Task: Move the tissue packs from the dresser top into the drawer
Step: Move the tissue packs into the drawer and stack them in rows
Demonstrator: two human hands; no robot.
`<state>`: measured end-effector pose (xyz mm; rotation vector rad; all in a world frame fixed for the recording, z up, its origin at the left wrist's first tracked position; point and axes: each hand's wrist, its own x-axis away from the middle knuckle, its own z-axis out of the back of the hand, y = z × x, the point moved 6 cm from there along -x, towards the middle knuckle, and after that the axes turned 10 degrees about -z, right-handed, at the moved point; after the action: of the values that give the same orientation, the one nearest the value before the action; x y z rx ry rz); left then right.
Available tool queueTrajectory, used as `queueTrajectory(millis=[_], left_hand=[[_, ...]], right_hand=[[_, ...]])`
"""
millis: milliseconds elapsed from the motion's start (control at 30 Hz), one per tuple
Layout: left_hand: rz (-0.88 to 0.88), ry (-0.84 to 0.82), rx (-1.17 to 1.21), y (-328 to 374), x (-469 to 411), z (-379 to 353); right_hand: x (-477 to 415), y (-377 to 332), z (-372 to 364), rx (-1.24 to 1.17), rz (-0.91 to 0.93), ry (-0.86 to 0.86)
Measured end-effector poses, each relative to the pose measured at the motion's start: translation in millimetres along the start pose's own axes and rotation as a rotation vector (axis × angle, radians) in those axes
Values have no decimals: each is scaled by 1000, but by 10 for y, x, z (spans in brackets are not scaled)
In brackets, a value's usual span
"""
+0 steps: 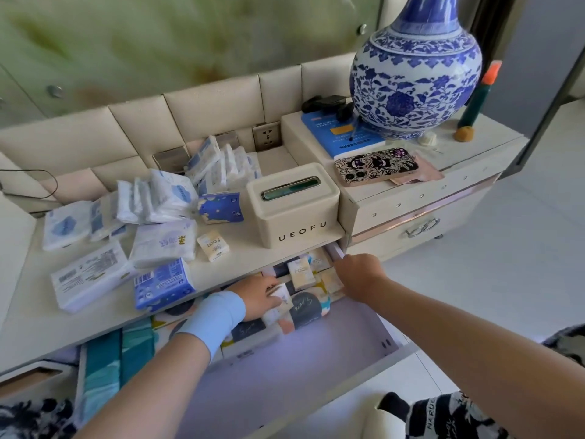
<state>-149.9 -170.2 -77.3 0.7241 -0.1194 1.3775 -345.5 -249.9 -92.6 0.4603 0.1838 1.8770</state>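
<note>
Plenty of packs up on the dresser top [240, 262]: white soft packs [164, 198] are heaped and leaning at the back left. A flat white pack [90, 277] and a blue pack [163, 288] lie right at the front edge, and a small cream pack [212, 245] sits alone near the middle. Below, the drawer [285, 375] stands pulled well out, pale floor showing. Patterned packs [305, 308] lie along its back with small cream ones [300, 274] on top, and the left hand [258, 296] grips one cream pack [281, 297] there.
</note>
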Motion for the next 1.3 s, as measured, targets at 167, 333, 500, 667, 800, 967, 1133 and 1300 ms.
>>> queueTrajectory(millis=[167,333,500,667,800,967,1133,1300], left_hand=[[72,47,-64,-82,100,79],[52,286,-173,72,117,233],[-245,533,-277,369,141,130],[-313,322,-376,364,23,-168],[-241,216,-359,212,-37,-239],[-284,347,-271,176,-74,-115],[-367,323,-366,267,-120,-219],[-318,169,-449,243,-193,-328]], right_hand=[[75,-49,339,118,-12,-155],[277,-428,514,-409,70,-199],[319,-519,312,-794,119,-398],[6,33,274,-903,-91,-78],[-137,-66,-19,-392,86,-95],[-180,-417,-66,-153,194,21],[-339,-469,-166,-94,134,-59],[-410,-516,-245,-43,124,-192]])
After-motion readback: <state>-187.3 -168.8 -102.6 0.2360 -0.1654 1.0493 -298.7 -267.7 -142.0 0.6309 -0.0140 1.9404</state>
